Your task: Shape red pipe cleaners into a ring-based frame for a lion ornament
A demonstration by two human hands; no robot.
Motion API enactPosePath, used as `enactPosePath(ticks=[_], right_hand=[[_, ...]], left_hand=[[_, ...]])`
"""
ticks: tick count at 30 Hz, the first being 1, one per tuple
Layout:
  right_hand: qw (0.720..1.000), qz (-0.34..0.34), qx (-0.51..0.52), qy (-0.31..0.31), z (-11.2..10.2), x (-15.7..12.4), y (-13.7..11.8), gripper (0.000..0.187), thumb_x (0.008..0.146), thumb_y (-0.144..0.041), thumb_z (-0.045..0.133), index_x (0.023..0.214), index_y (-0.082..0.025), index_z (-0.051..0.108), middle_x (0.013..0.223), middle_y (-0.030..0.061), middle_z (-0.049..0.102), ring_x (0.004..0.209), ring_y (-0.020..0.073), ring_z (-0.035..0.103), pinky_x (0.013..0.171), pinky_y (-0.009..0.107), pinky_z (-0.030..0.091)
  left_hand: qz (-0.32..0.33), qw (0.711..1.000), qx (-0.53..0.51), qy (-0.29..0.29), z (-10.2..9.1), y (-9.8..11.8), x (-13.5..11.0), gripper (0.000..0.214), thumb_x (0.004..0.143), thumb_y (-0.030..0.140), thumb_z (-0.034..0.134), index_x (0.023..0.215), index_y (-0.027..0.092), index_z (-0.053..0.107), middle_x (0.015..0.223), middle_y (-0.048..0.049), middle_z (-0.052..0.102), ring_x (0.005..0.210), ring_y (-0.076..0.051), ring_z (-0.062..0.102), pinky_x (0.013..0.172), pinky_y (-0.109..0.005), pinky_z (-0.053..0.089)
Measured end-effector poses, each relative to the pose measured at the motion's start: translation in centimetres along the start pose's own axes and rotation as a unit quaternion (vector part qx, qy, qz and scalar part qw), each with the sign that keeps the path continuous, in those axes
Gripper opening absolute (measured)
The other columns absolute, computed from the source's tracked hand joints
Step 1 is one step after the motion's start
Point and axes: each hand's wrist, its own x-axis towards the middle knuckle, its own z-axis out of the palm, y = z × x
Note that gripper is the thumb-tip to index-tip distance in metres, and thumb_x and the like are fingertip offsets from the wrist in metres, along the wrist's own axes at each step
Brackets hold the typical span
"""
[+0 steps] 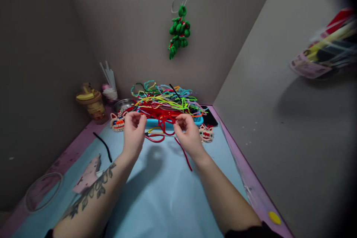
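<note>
Between my hands hangs a bent, looped red pipe cleaner, raised in front of the blue basket. My right hand pinches its right side between thumb and forefinger. My left hand is also closed in a pinch, level with the right; what lies between its fingertips is too small to make out against the red stems behind. Below the loops, red-handled scissors lie on the blue table cover. A loose red pipe cleaner rests beneath my right hand.
Many coloured pipe cleaners overflow the basket. Cream-and-red animal faces flank it. At left are a black pipe cleaner, a pink glue gun, a brown pot and a metal bowl. A green ornament hangs above.
</note>
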Motion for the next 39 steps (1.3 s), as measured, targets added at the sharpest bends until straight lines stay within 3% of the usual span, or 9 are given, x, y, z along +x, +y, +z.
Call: enactPosePath(ticks=[3,7,11,17,22,27,34,39], right_hand=[[0.996,-0.064,-0.066,-0.004,0.1,-0.3,0.4,0.017,0.082,-0.018,0.051,0.099,-0.020,0.051,0.080,0.0009,0.059,0.069,0.0131,0.057,0.065,0.026,0.046],[0.988,-0.111,-0.111,0.007,0.6,-0.7,1.0,0.017,0.085,-0.018,0.049,0.102,-0.020,0.051,0.084,0.0032,0.061,0.073,0.0150,0.059,0.067,0.028,0.047],[0.987,-0.117,-0.108,-0.026,1.2,-1.1,1.3,0.019,0.085,-0.018,0.049,0.104,-0.021,0.050,0.090,0.0051,0.062,0.078,0.0165,0.060,0.071,0.029,0.048],[1.000,0.002,0.017,-0.020,1.4,-0.6,1.5,0.016,0.083,-0.021,0.052,0.099,-0.022,0.049,0.084,0.0017,0.058,0.074,0.0149,0.059,0.069,0.029,0.047],[0.985,0.081,0.154,-0.017,0.8,0.5,1.4,0.014,0.077,-0.025,0.059,0.087,-0.022,0.050,0.077,-0.0020,0.055,0.066,0.0120,0.055,0.062,0.025,0.045],[0.978,0.106,0.178,-0.030,0.6,0.8,1.3,0.015,0.072,-0.026,0.063,0.080,-0.021,0.051,0.074,-0.0031,0.054,0.066,0.0115,0.052,0.061,0.024,0.043],[0.957,0.159,0.240,-0.032,0.4,1.0,1.3,0.020,0.066,-0.026,0.068,0.077,-0.020,0.052,0.068,-0.0049,0.051,0.060,0.0087,0.046,0.054,0.020,0.037],[0.935,0.197,0.272,-0.112,-0.1,1.0,1.6,0.017,0.064,-0.024,0.067,0.077,-0.020,0.057,0.060,-0.0071,0.049,0.045,0.0044,0.032,0.042,0.018,0.024]], left_hand=[[0.001,0.992,0.062,-0.109,0.0,0.6,-0.6,0.037,0.076,0.033,0.066,0.107,0.020,0.051,0.077,-0.0002,0.063,0.070,-0.014,0.060,0.065,-0.024,0.044],[-0.009,0.988,0.103,-0.114,0.4,0.9,-1.1,0.052,0.072,0.032,0.070,0.117,0.019,0.049,0.086,-0.0022,0.064,0.069,-0.013,0.059,0.060,-0.023,0.043],[-0.115,0.982,-0.001,-0.149,0.7,0.9,-1.1,0.061,0.071,0.035,0.070,0.124,0.018,0.044,0.063,0.0053,0.057,0.058,-0.011,0.055,0.052,-0.020,0.040],[-0.175,0.972,-0.069,-0.143,0.4,1.2,-0.7,0.066,0.064,0.032,0.077,0.121,0.016,0.047,0.054,0.0099,0.050,0.043,-0.004,0.040,0.044,-0.015,0.027],[-0.226,0.941,-0.129,-0.218,-0.2,1.6,-0.1,0.061,0.066,0.028,0.077,0.119,0.017,0.050,0.053,0.0099,0.045,0.040,-0.002,0.029,0.040,-0.016,0.016],[-0.269,0.912,-0.155,-0.270,-0.7,2.0,0.2,0.057,0.064,0.027,0.078,0.115,0.017,0.053,0.053,0.0091,0.042,0.039,-0.002,0.024,0.041,-0.018,0.012],[-0.270,0.917,-0.085,-0.282,-0.8,2.1,0.3,0.059,0.065,0.032,0.078,0.117,0.019,0.053,0.052,0.0098,0.043,0.041,-0.003,0.029,0.042,-0.019,0.013],[-0.268,0.919,-0.024,-0.288,-0.9,2.1,0.5,0.061,0.063,0.035,0.078,0.117,0.019,0.054,0.052,0.0079,0.047,0.039,-0.004,0.028,0.042,-0.021,0.010]])
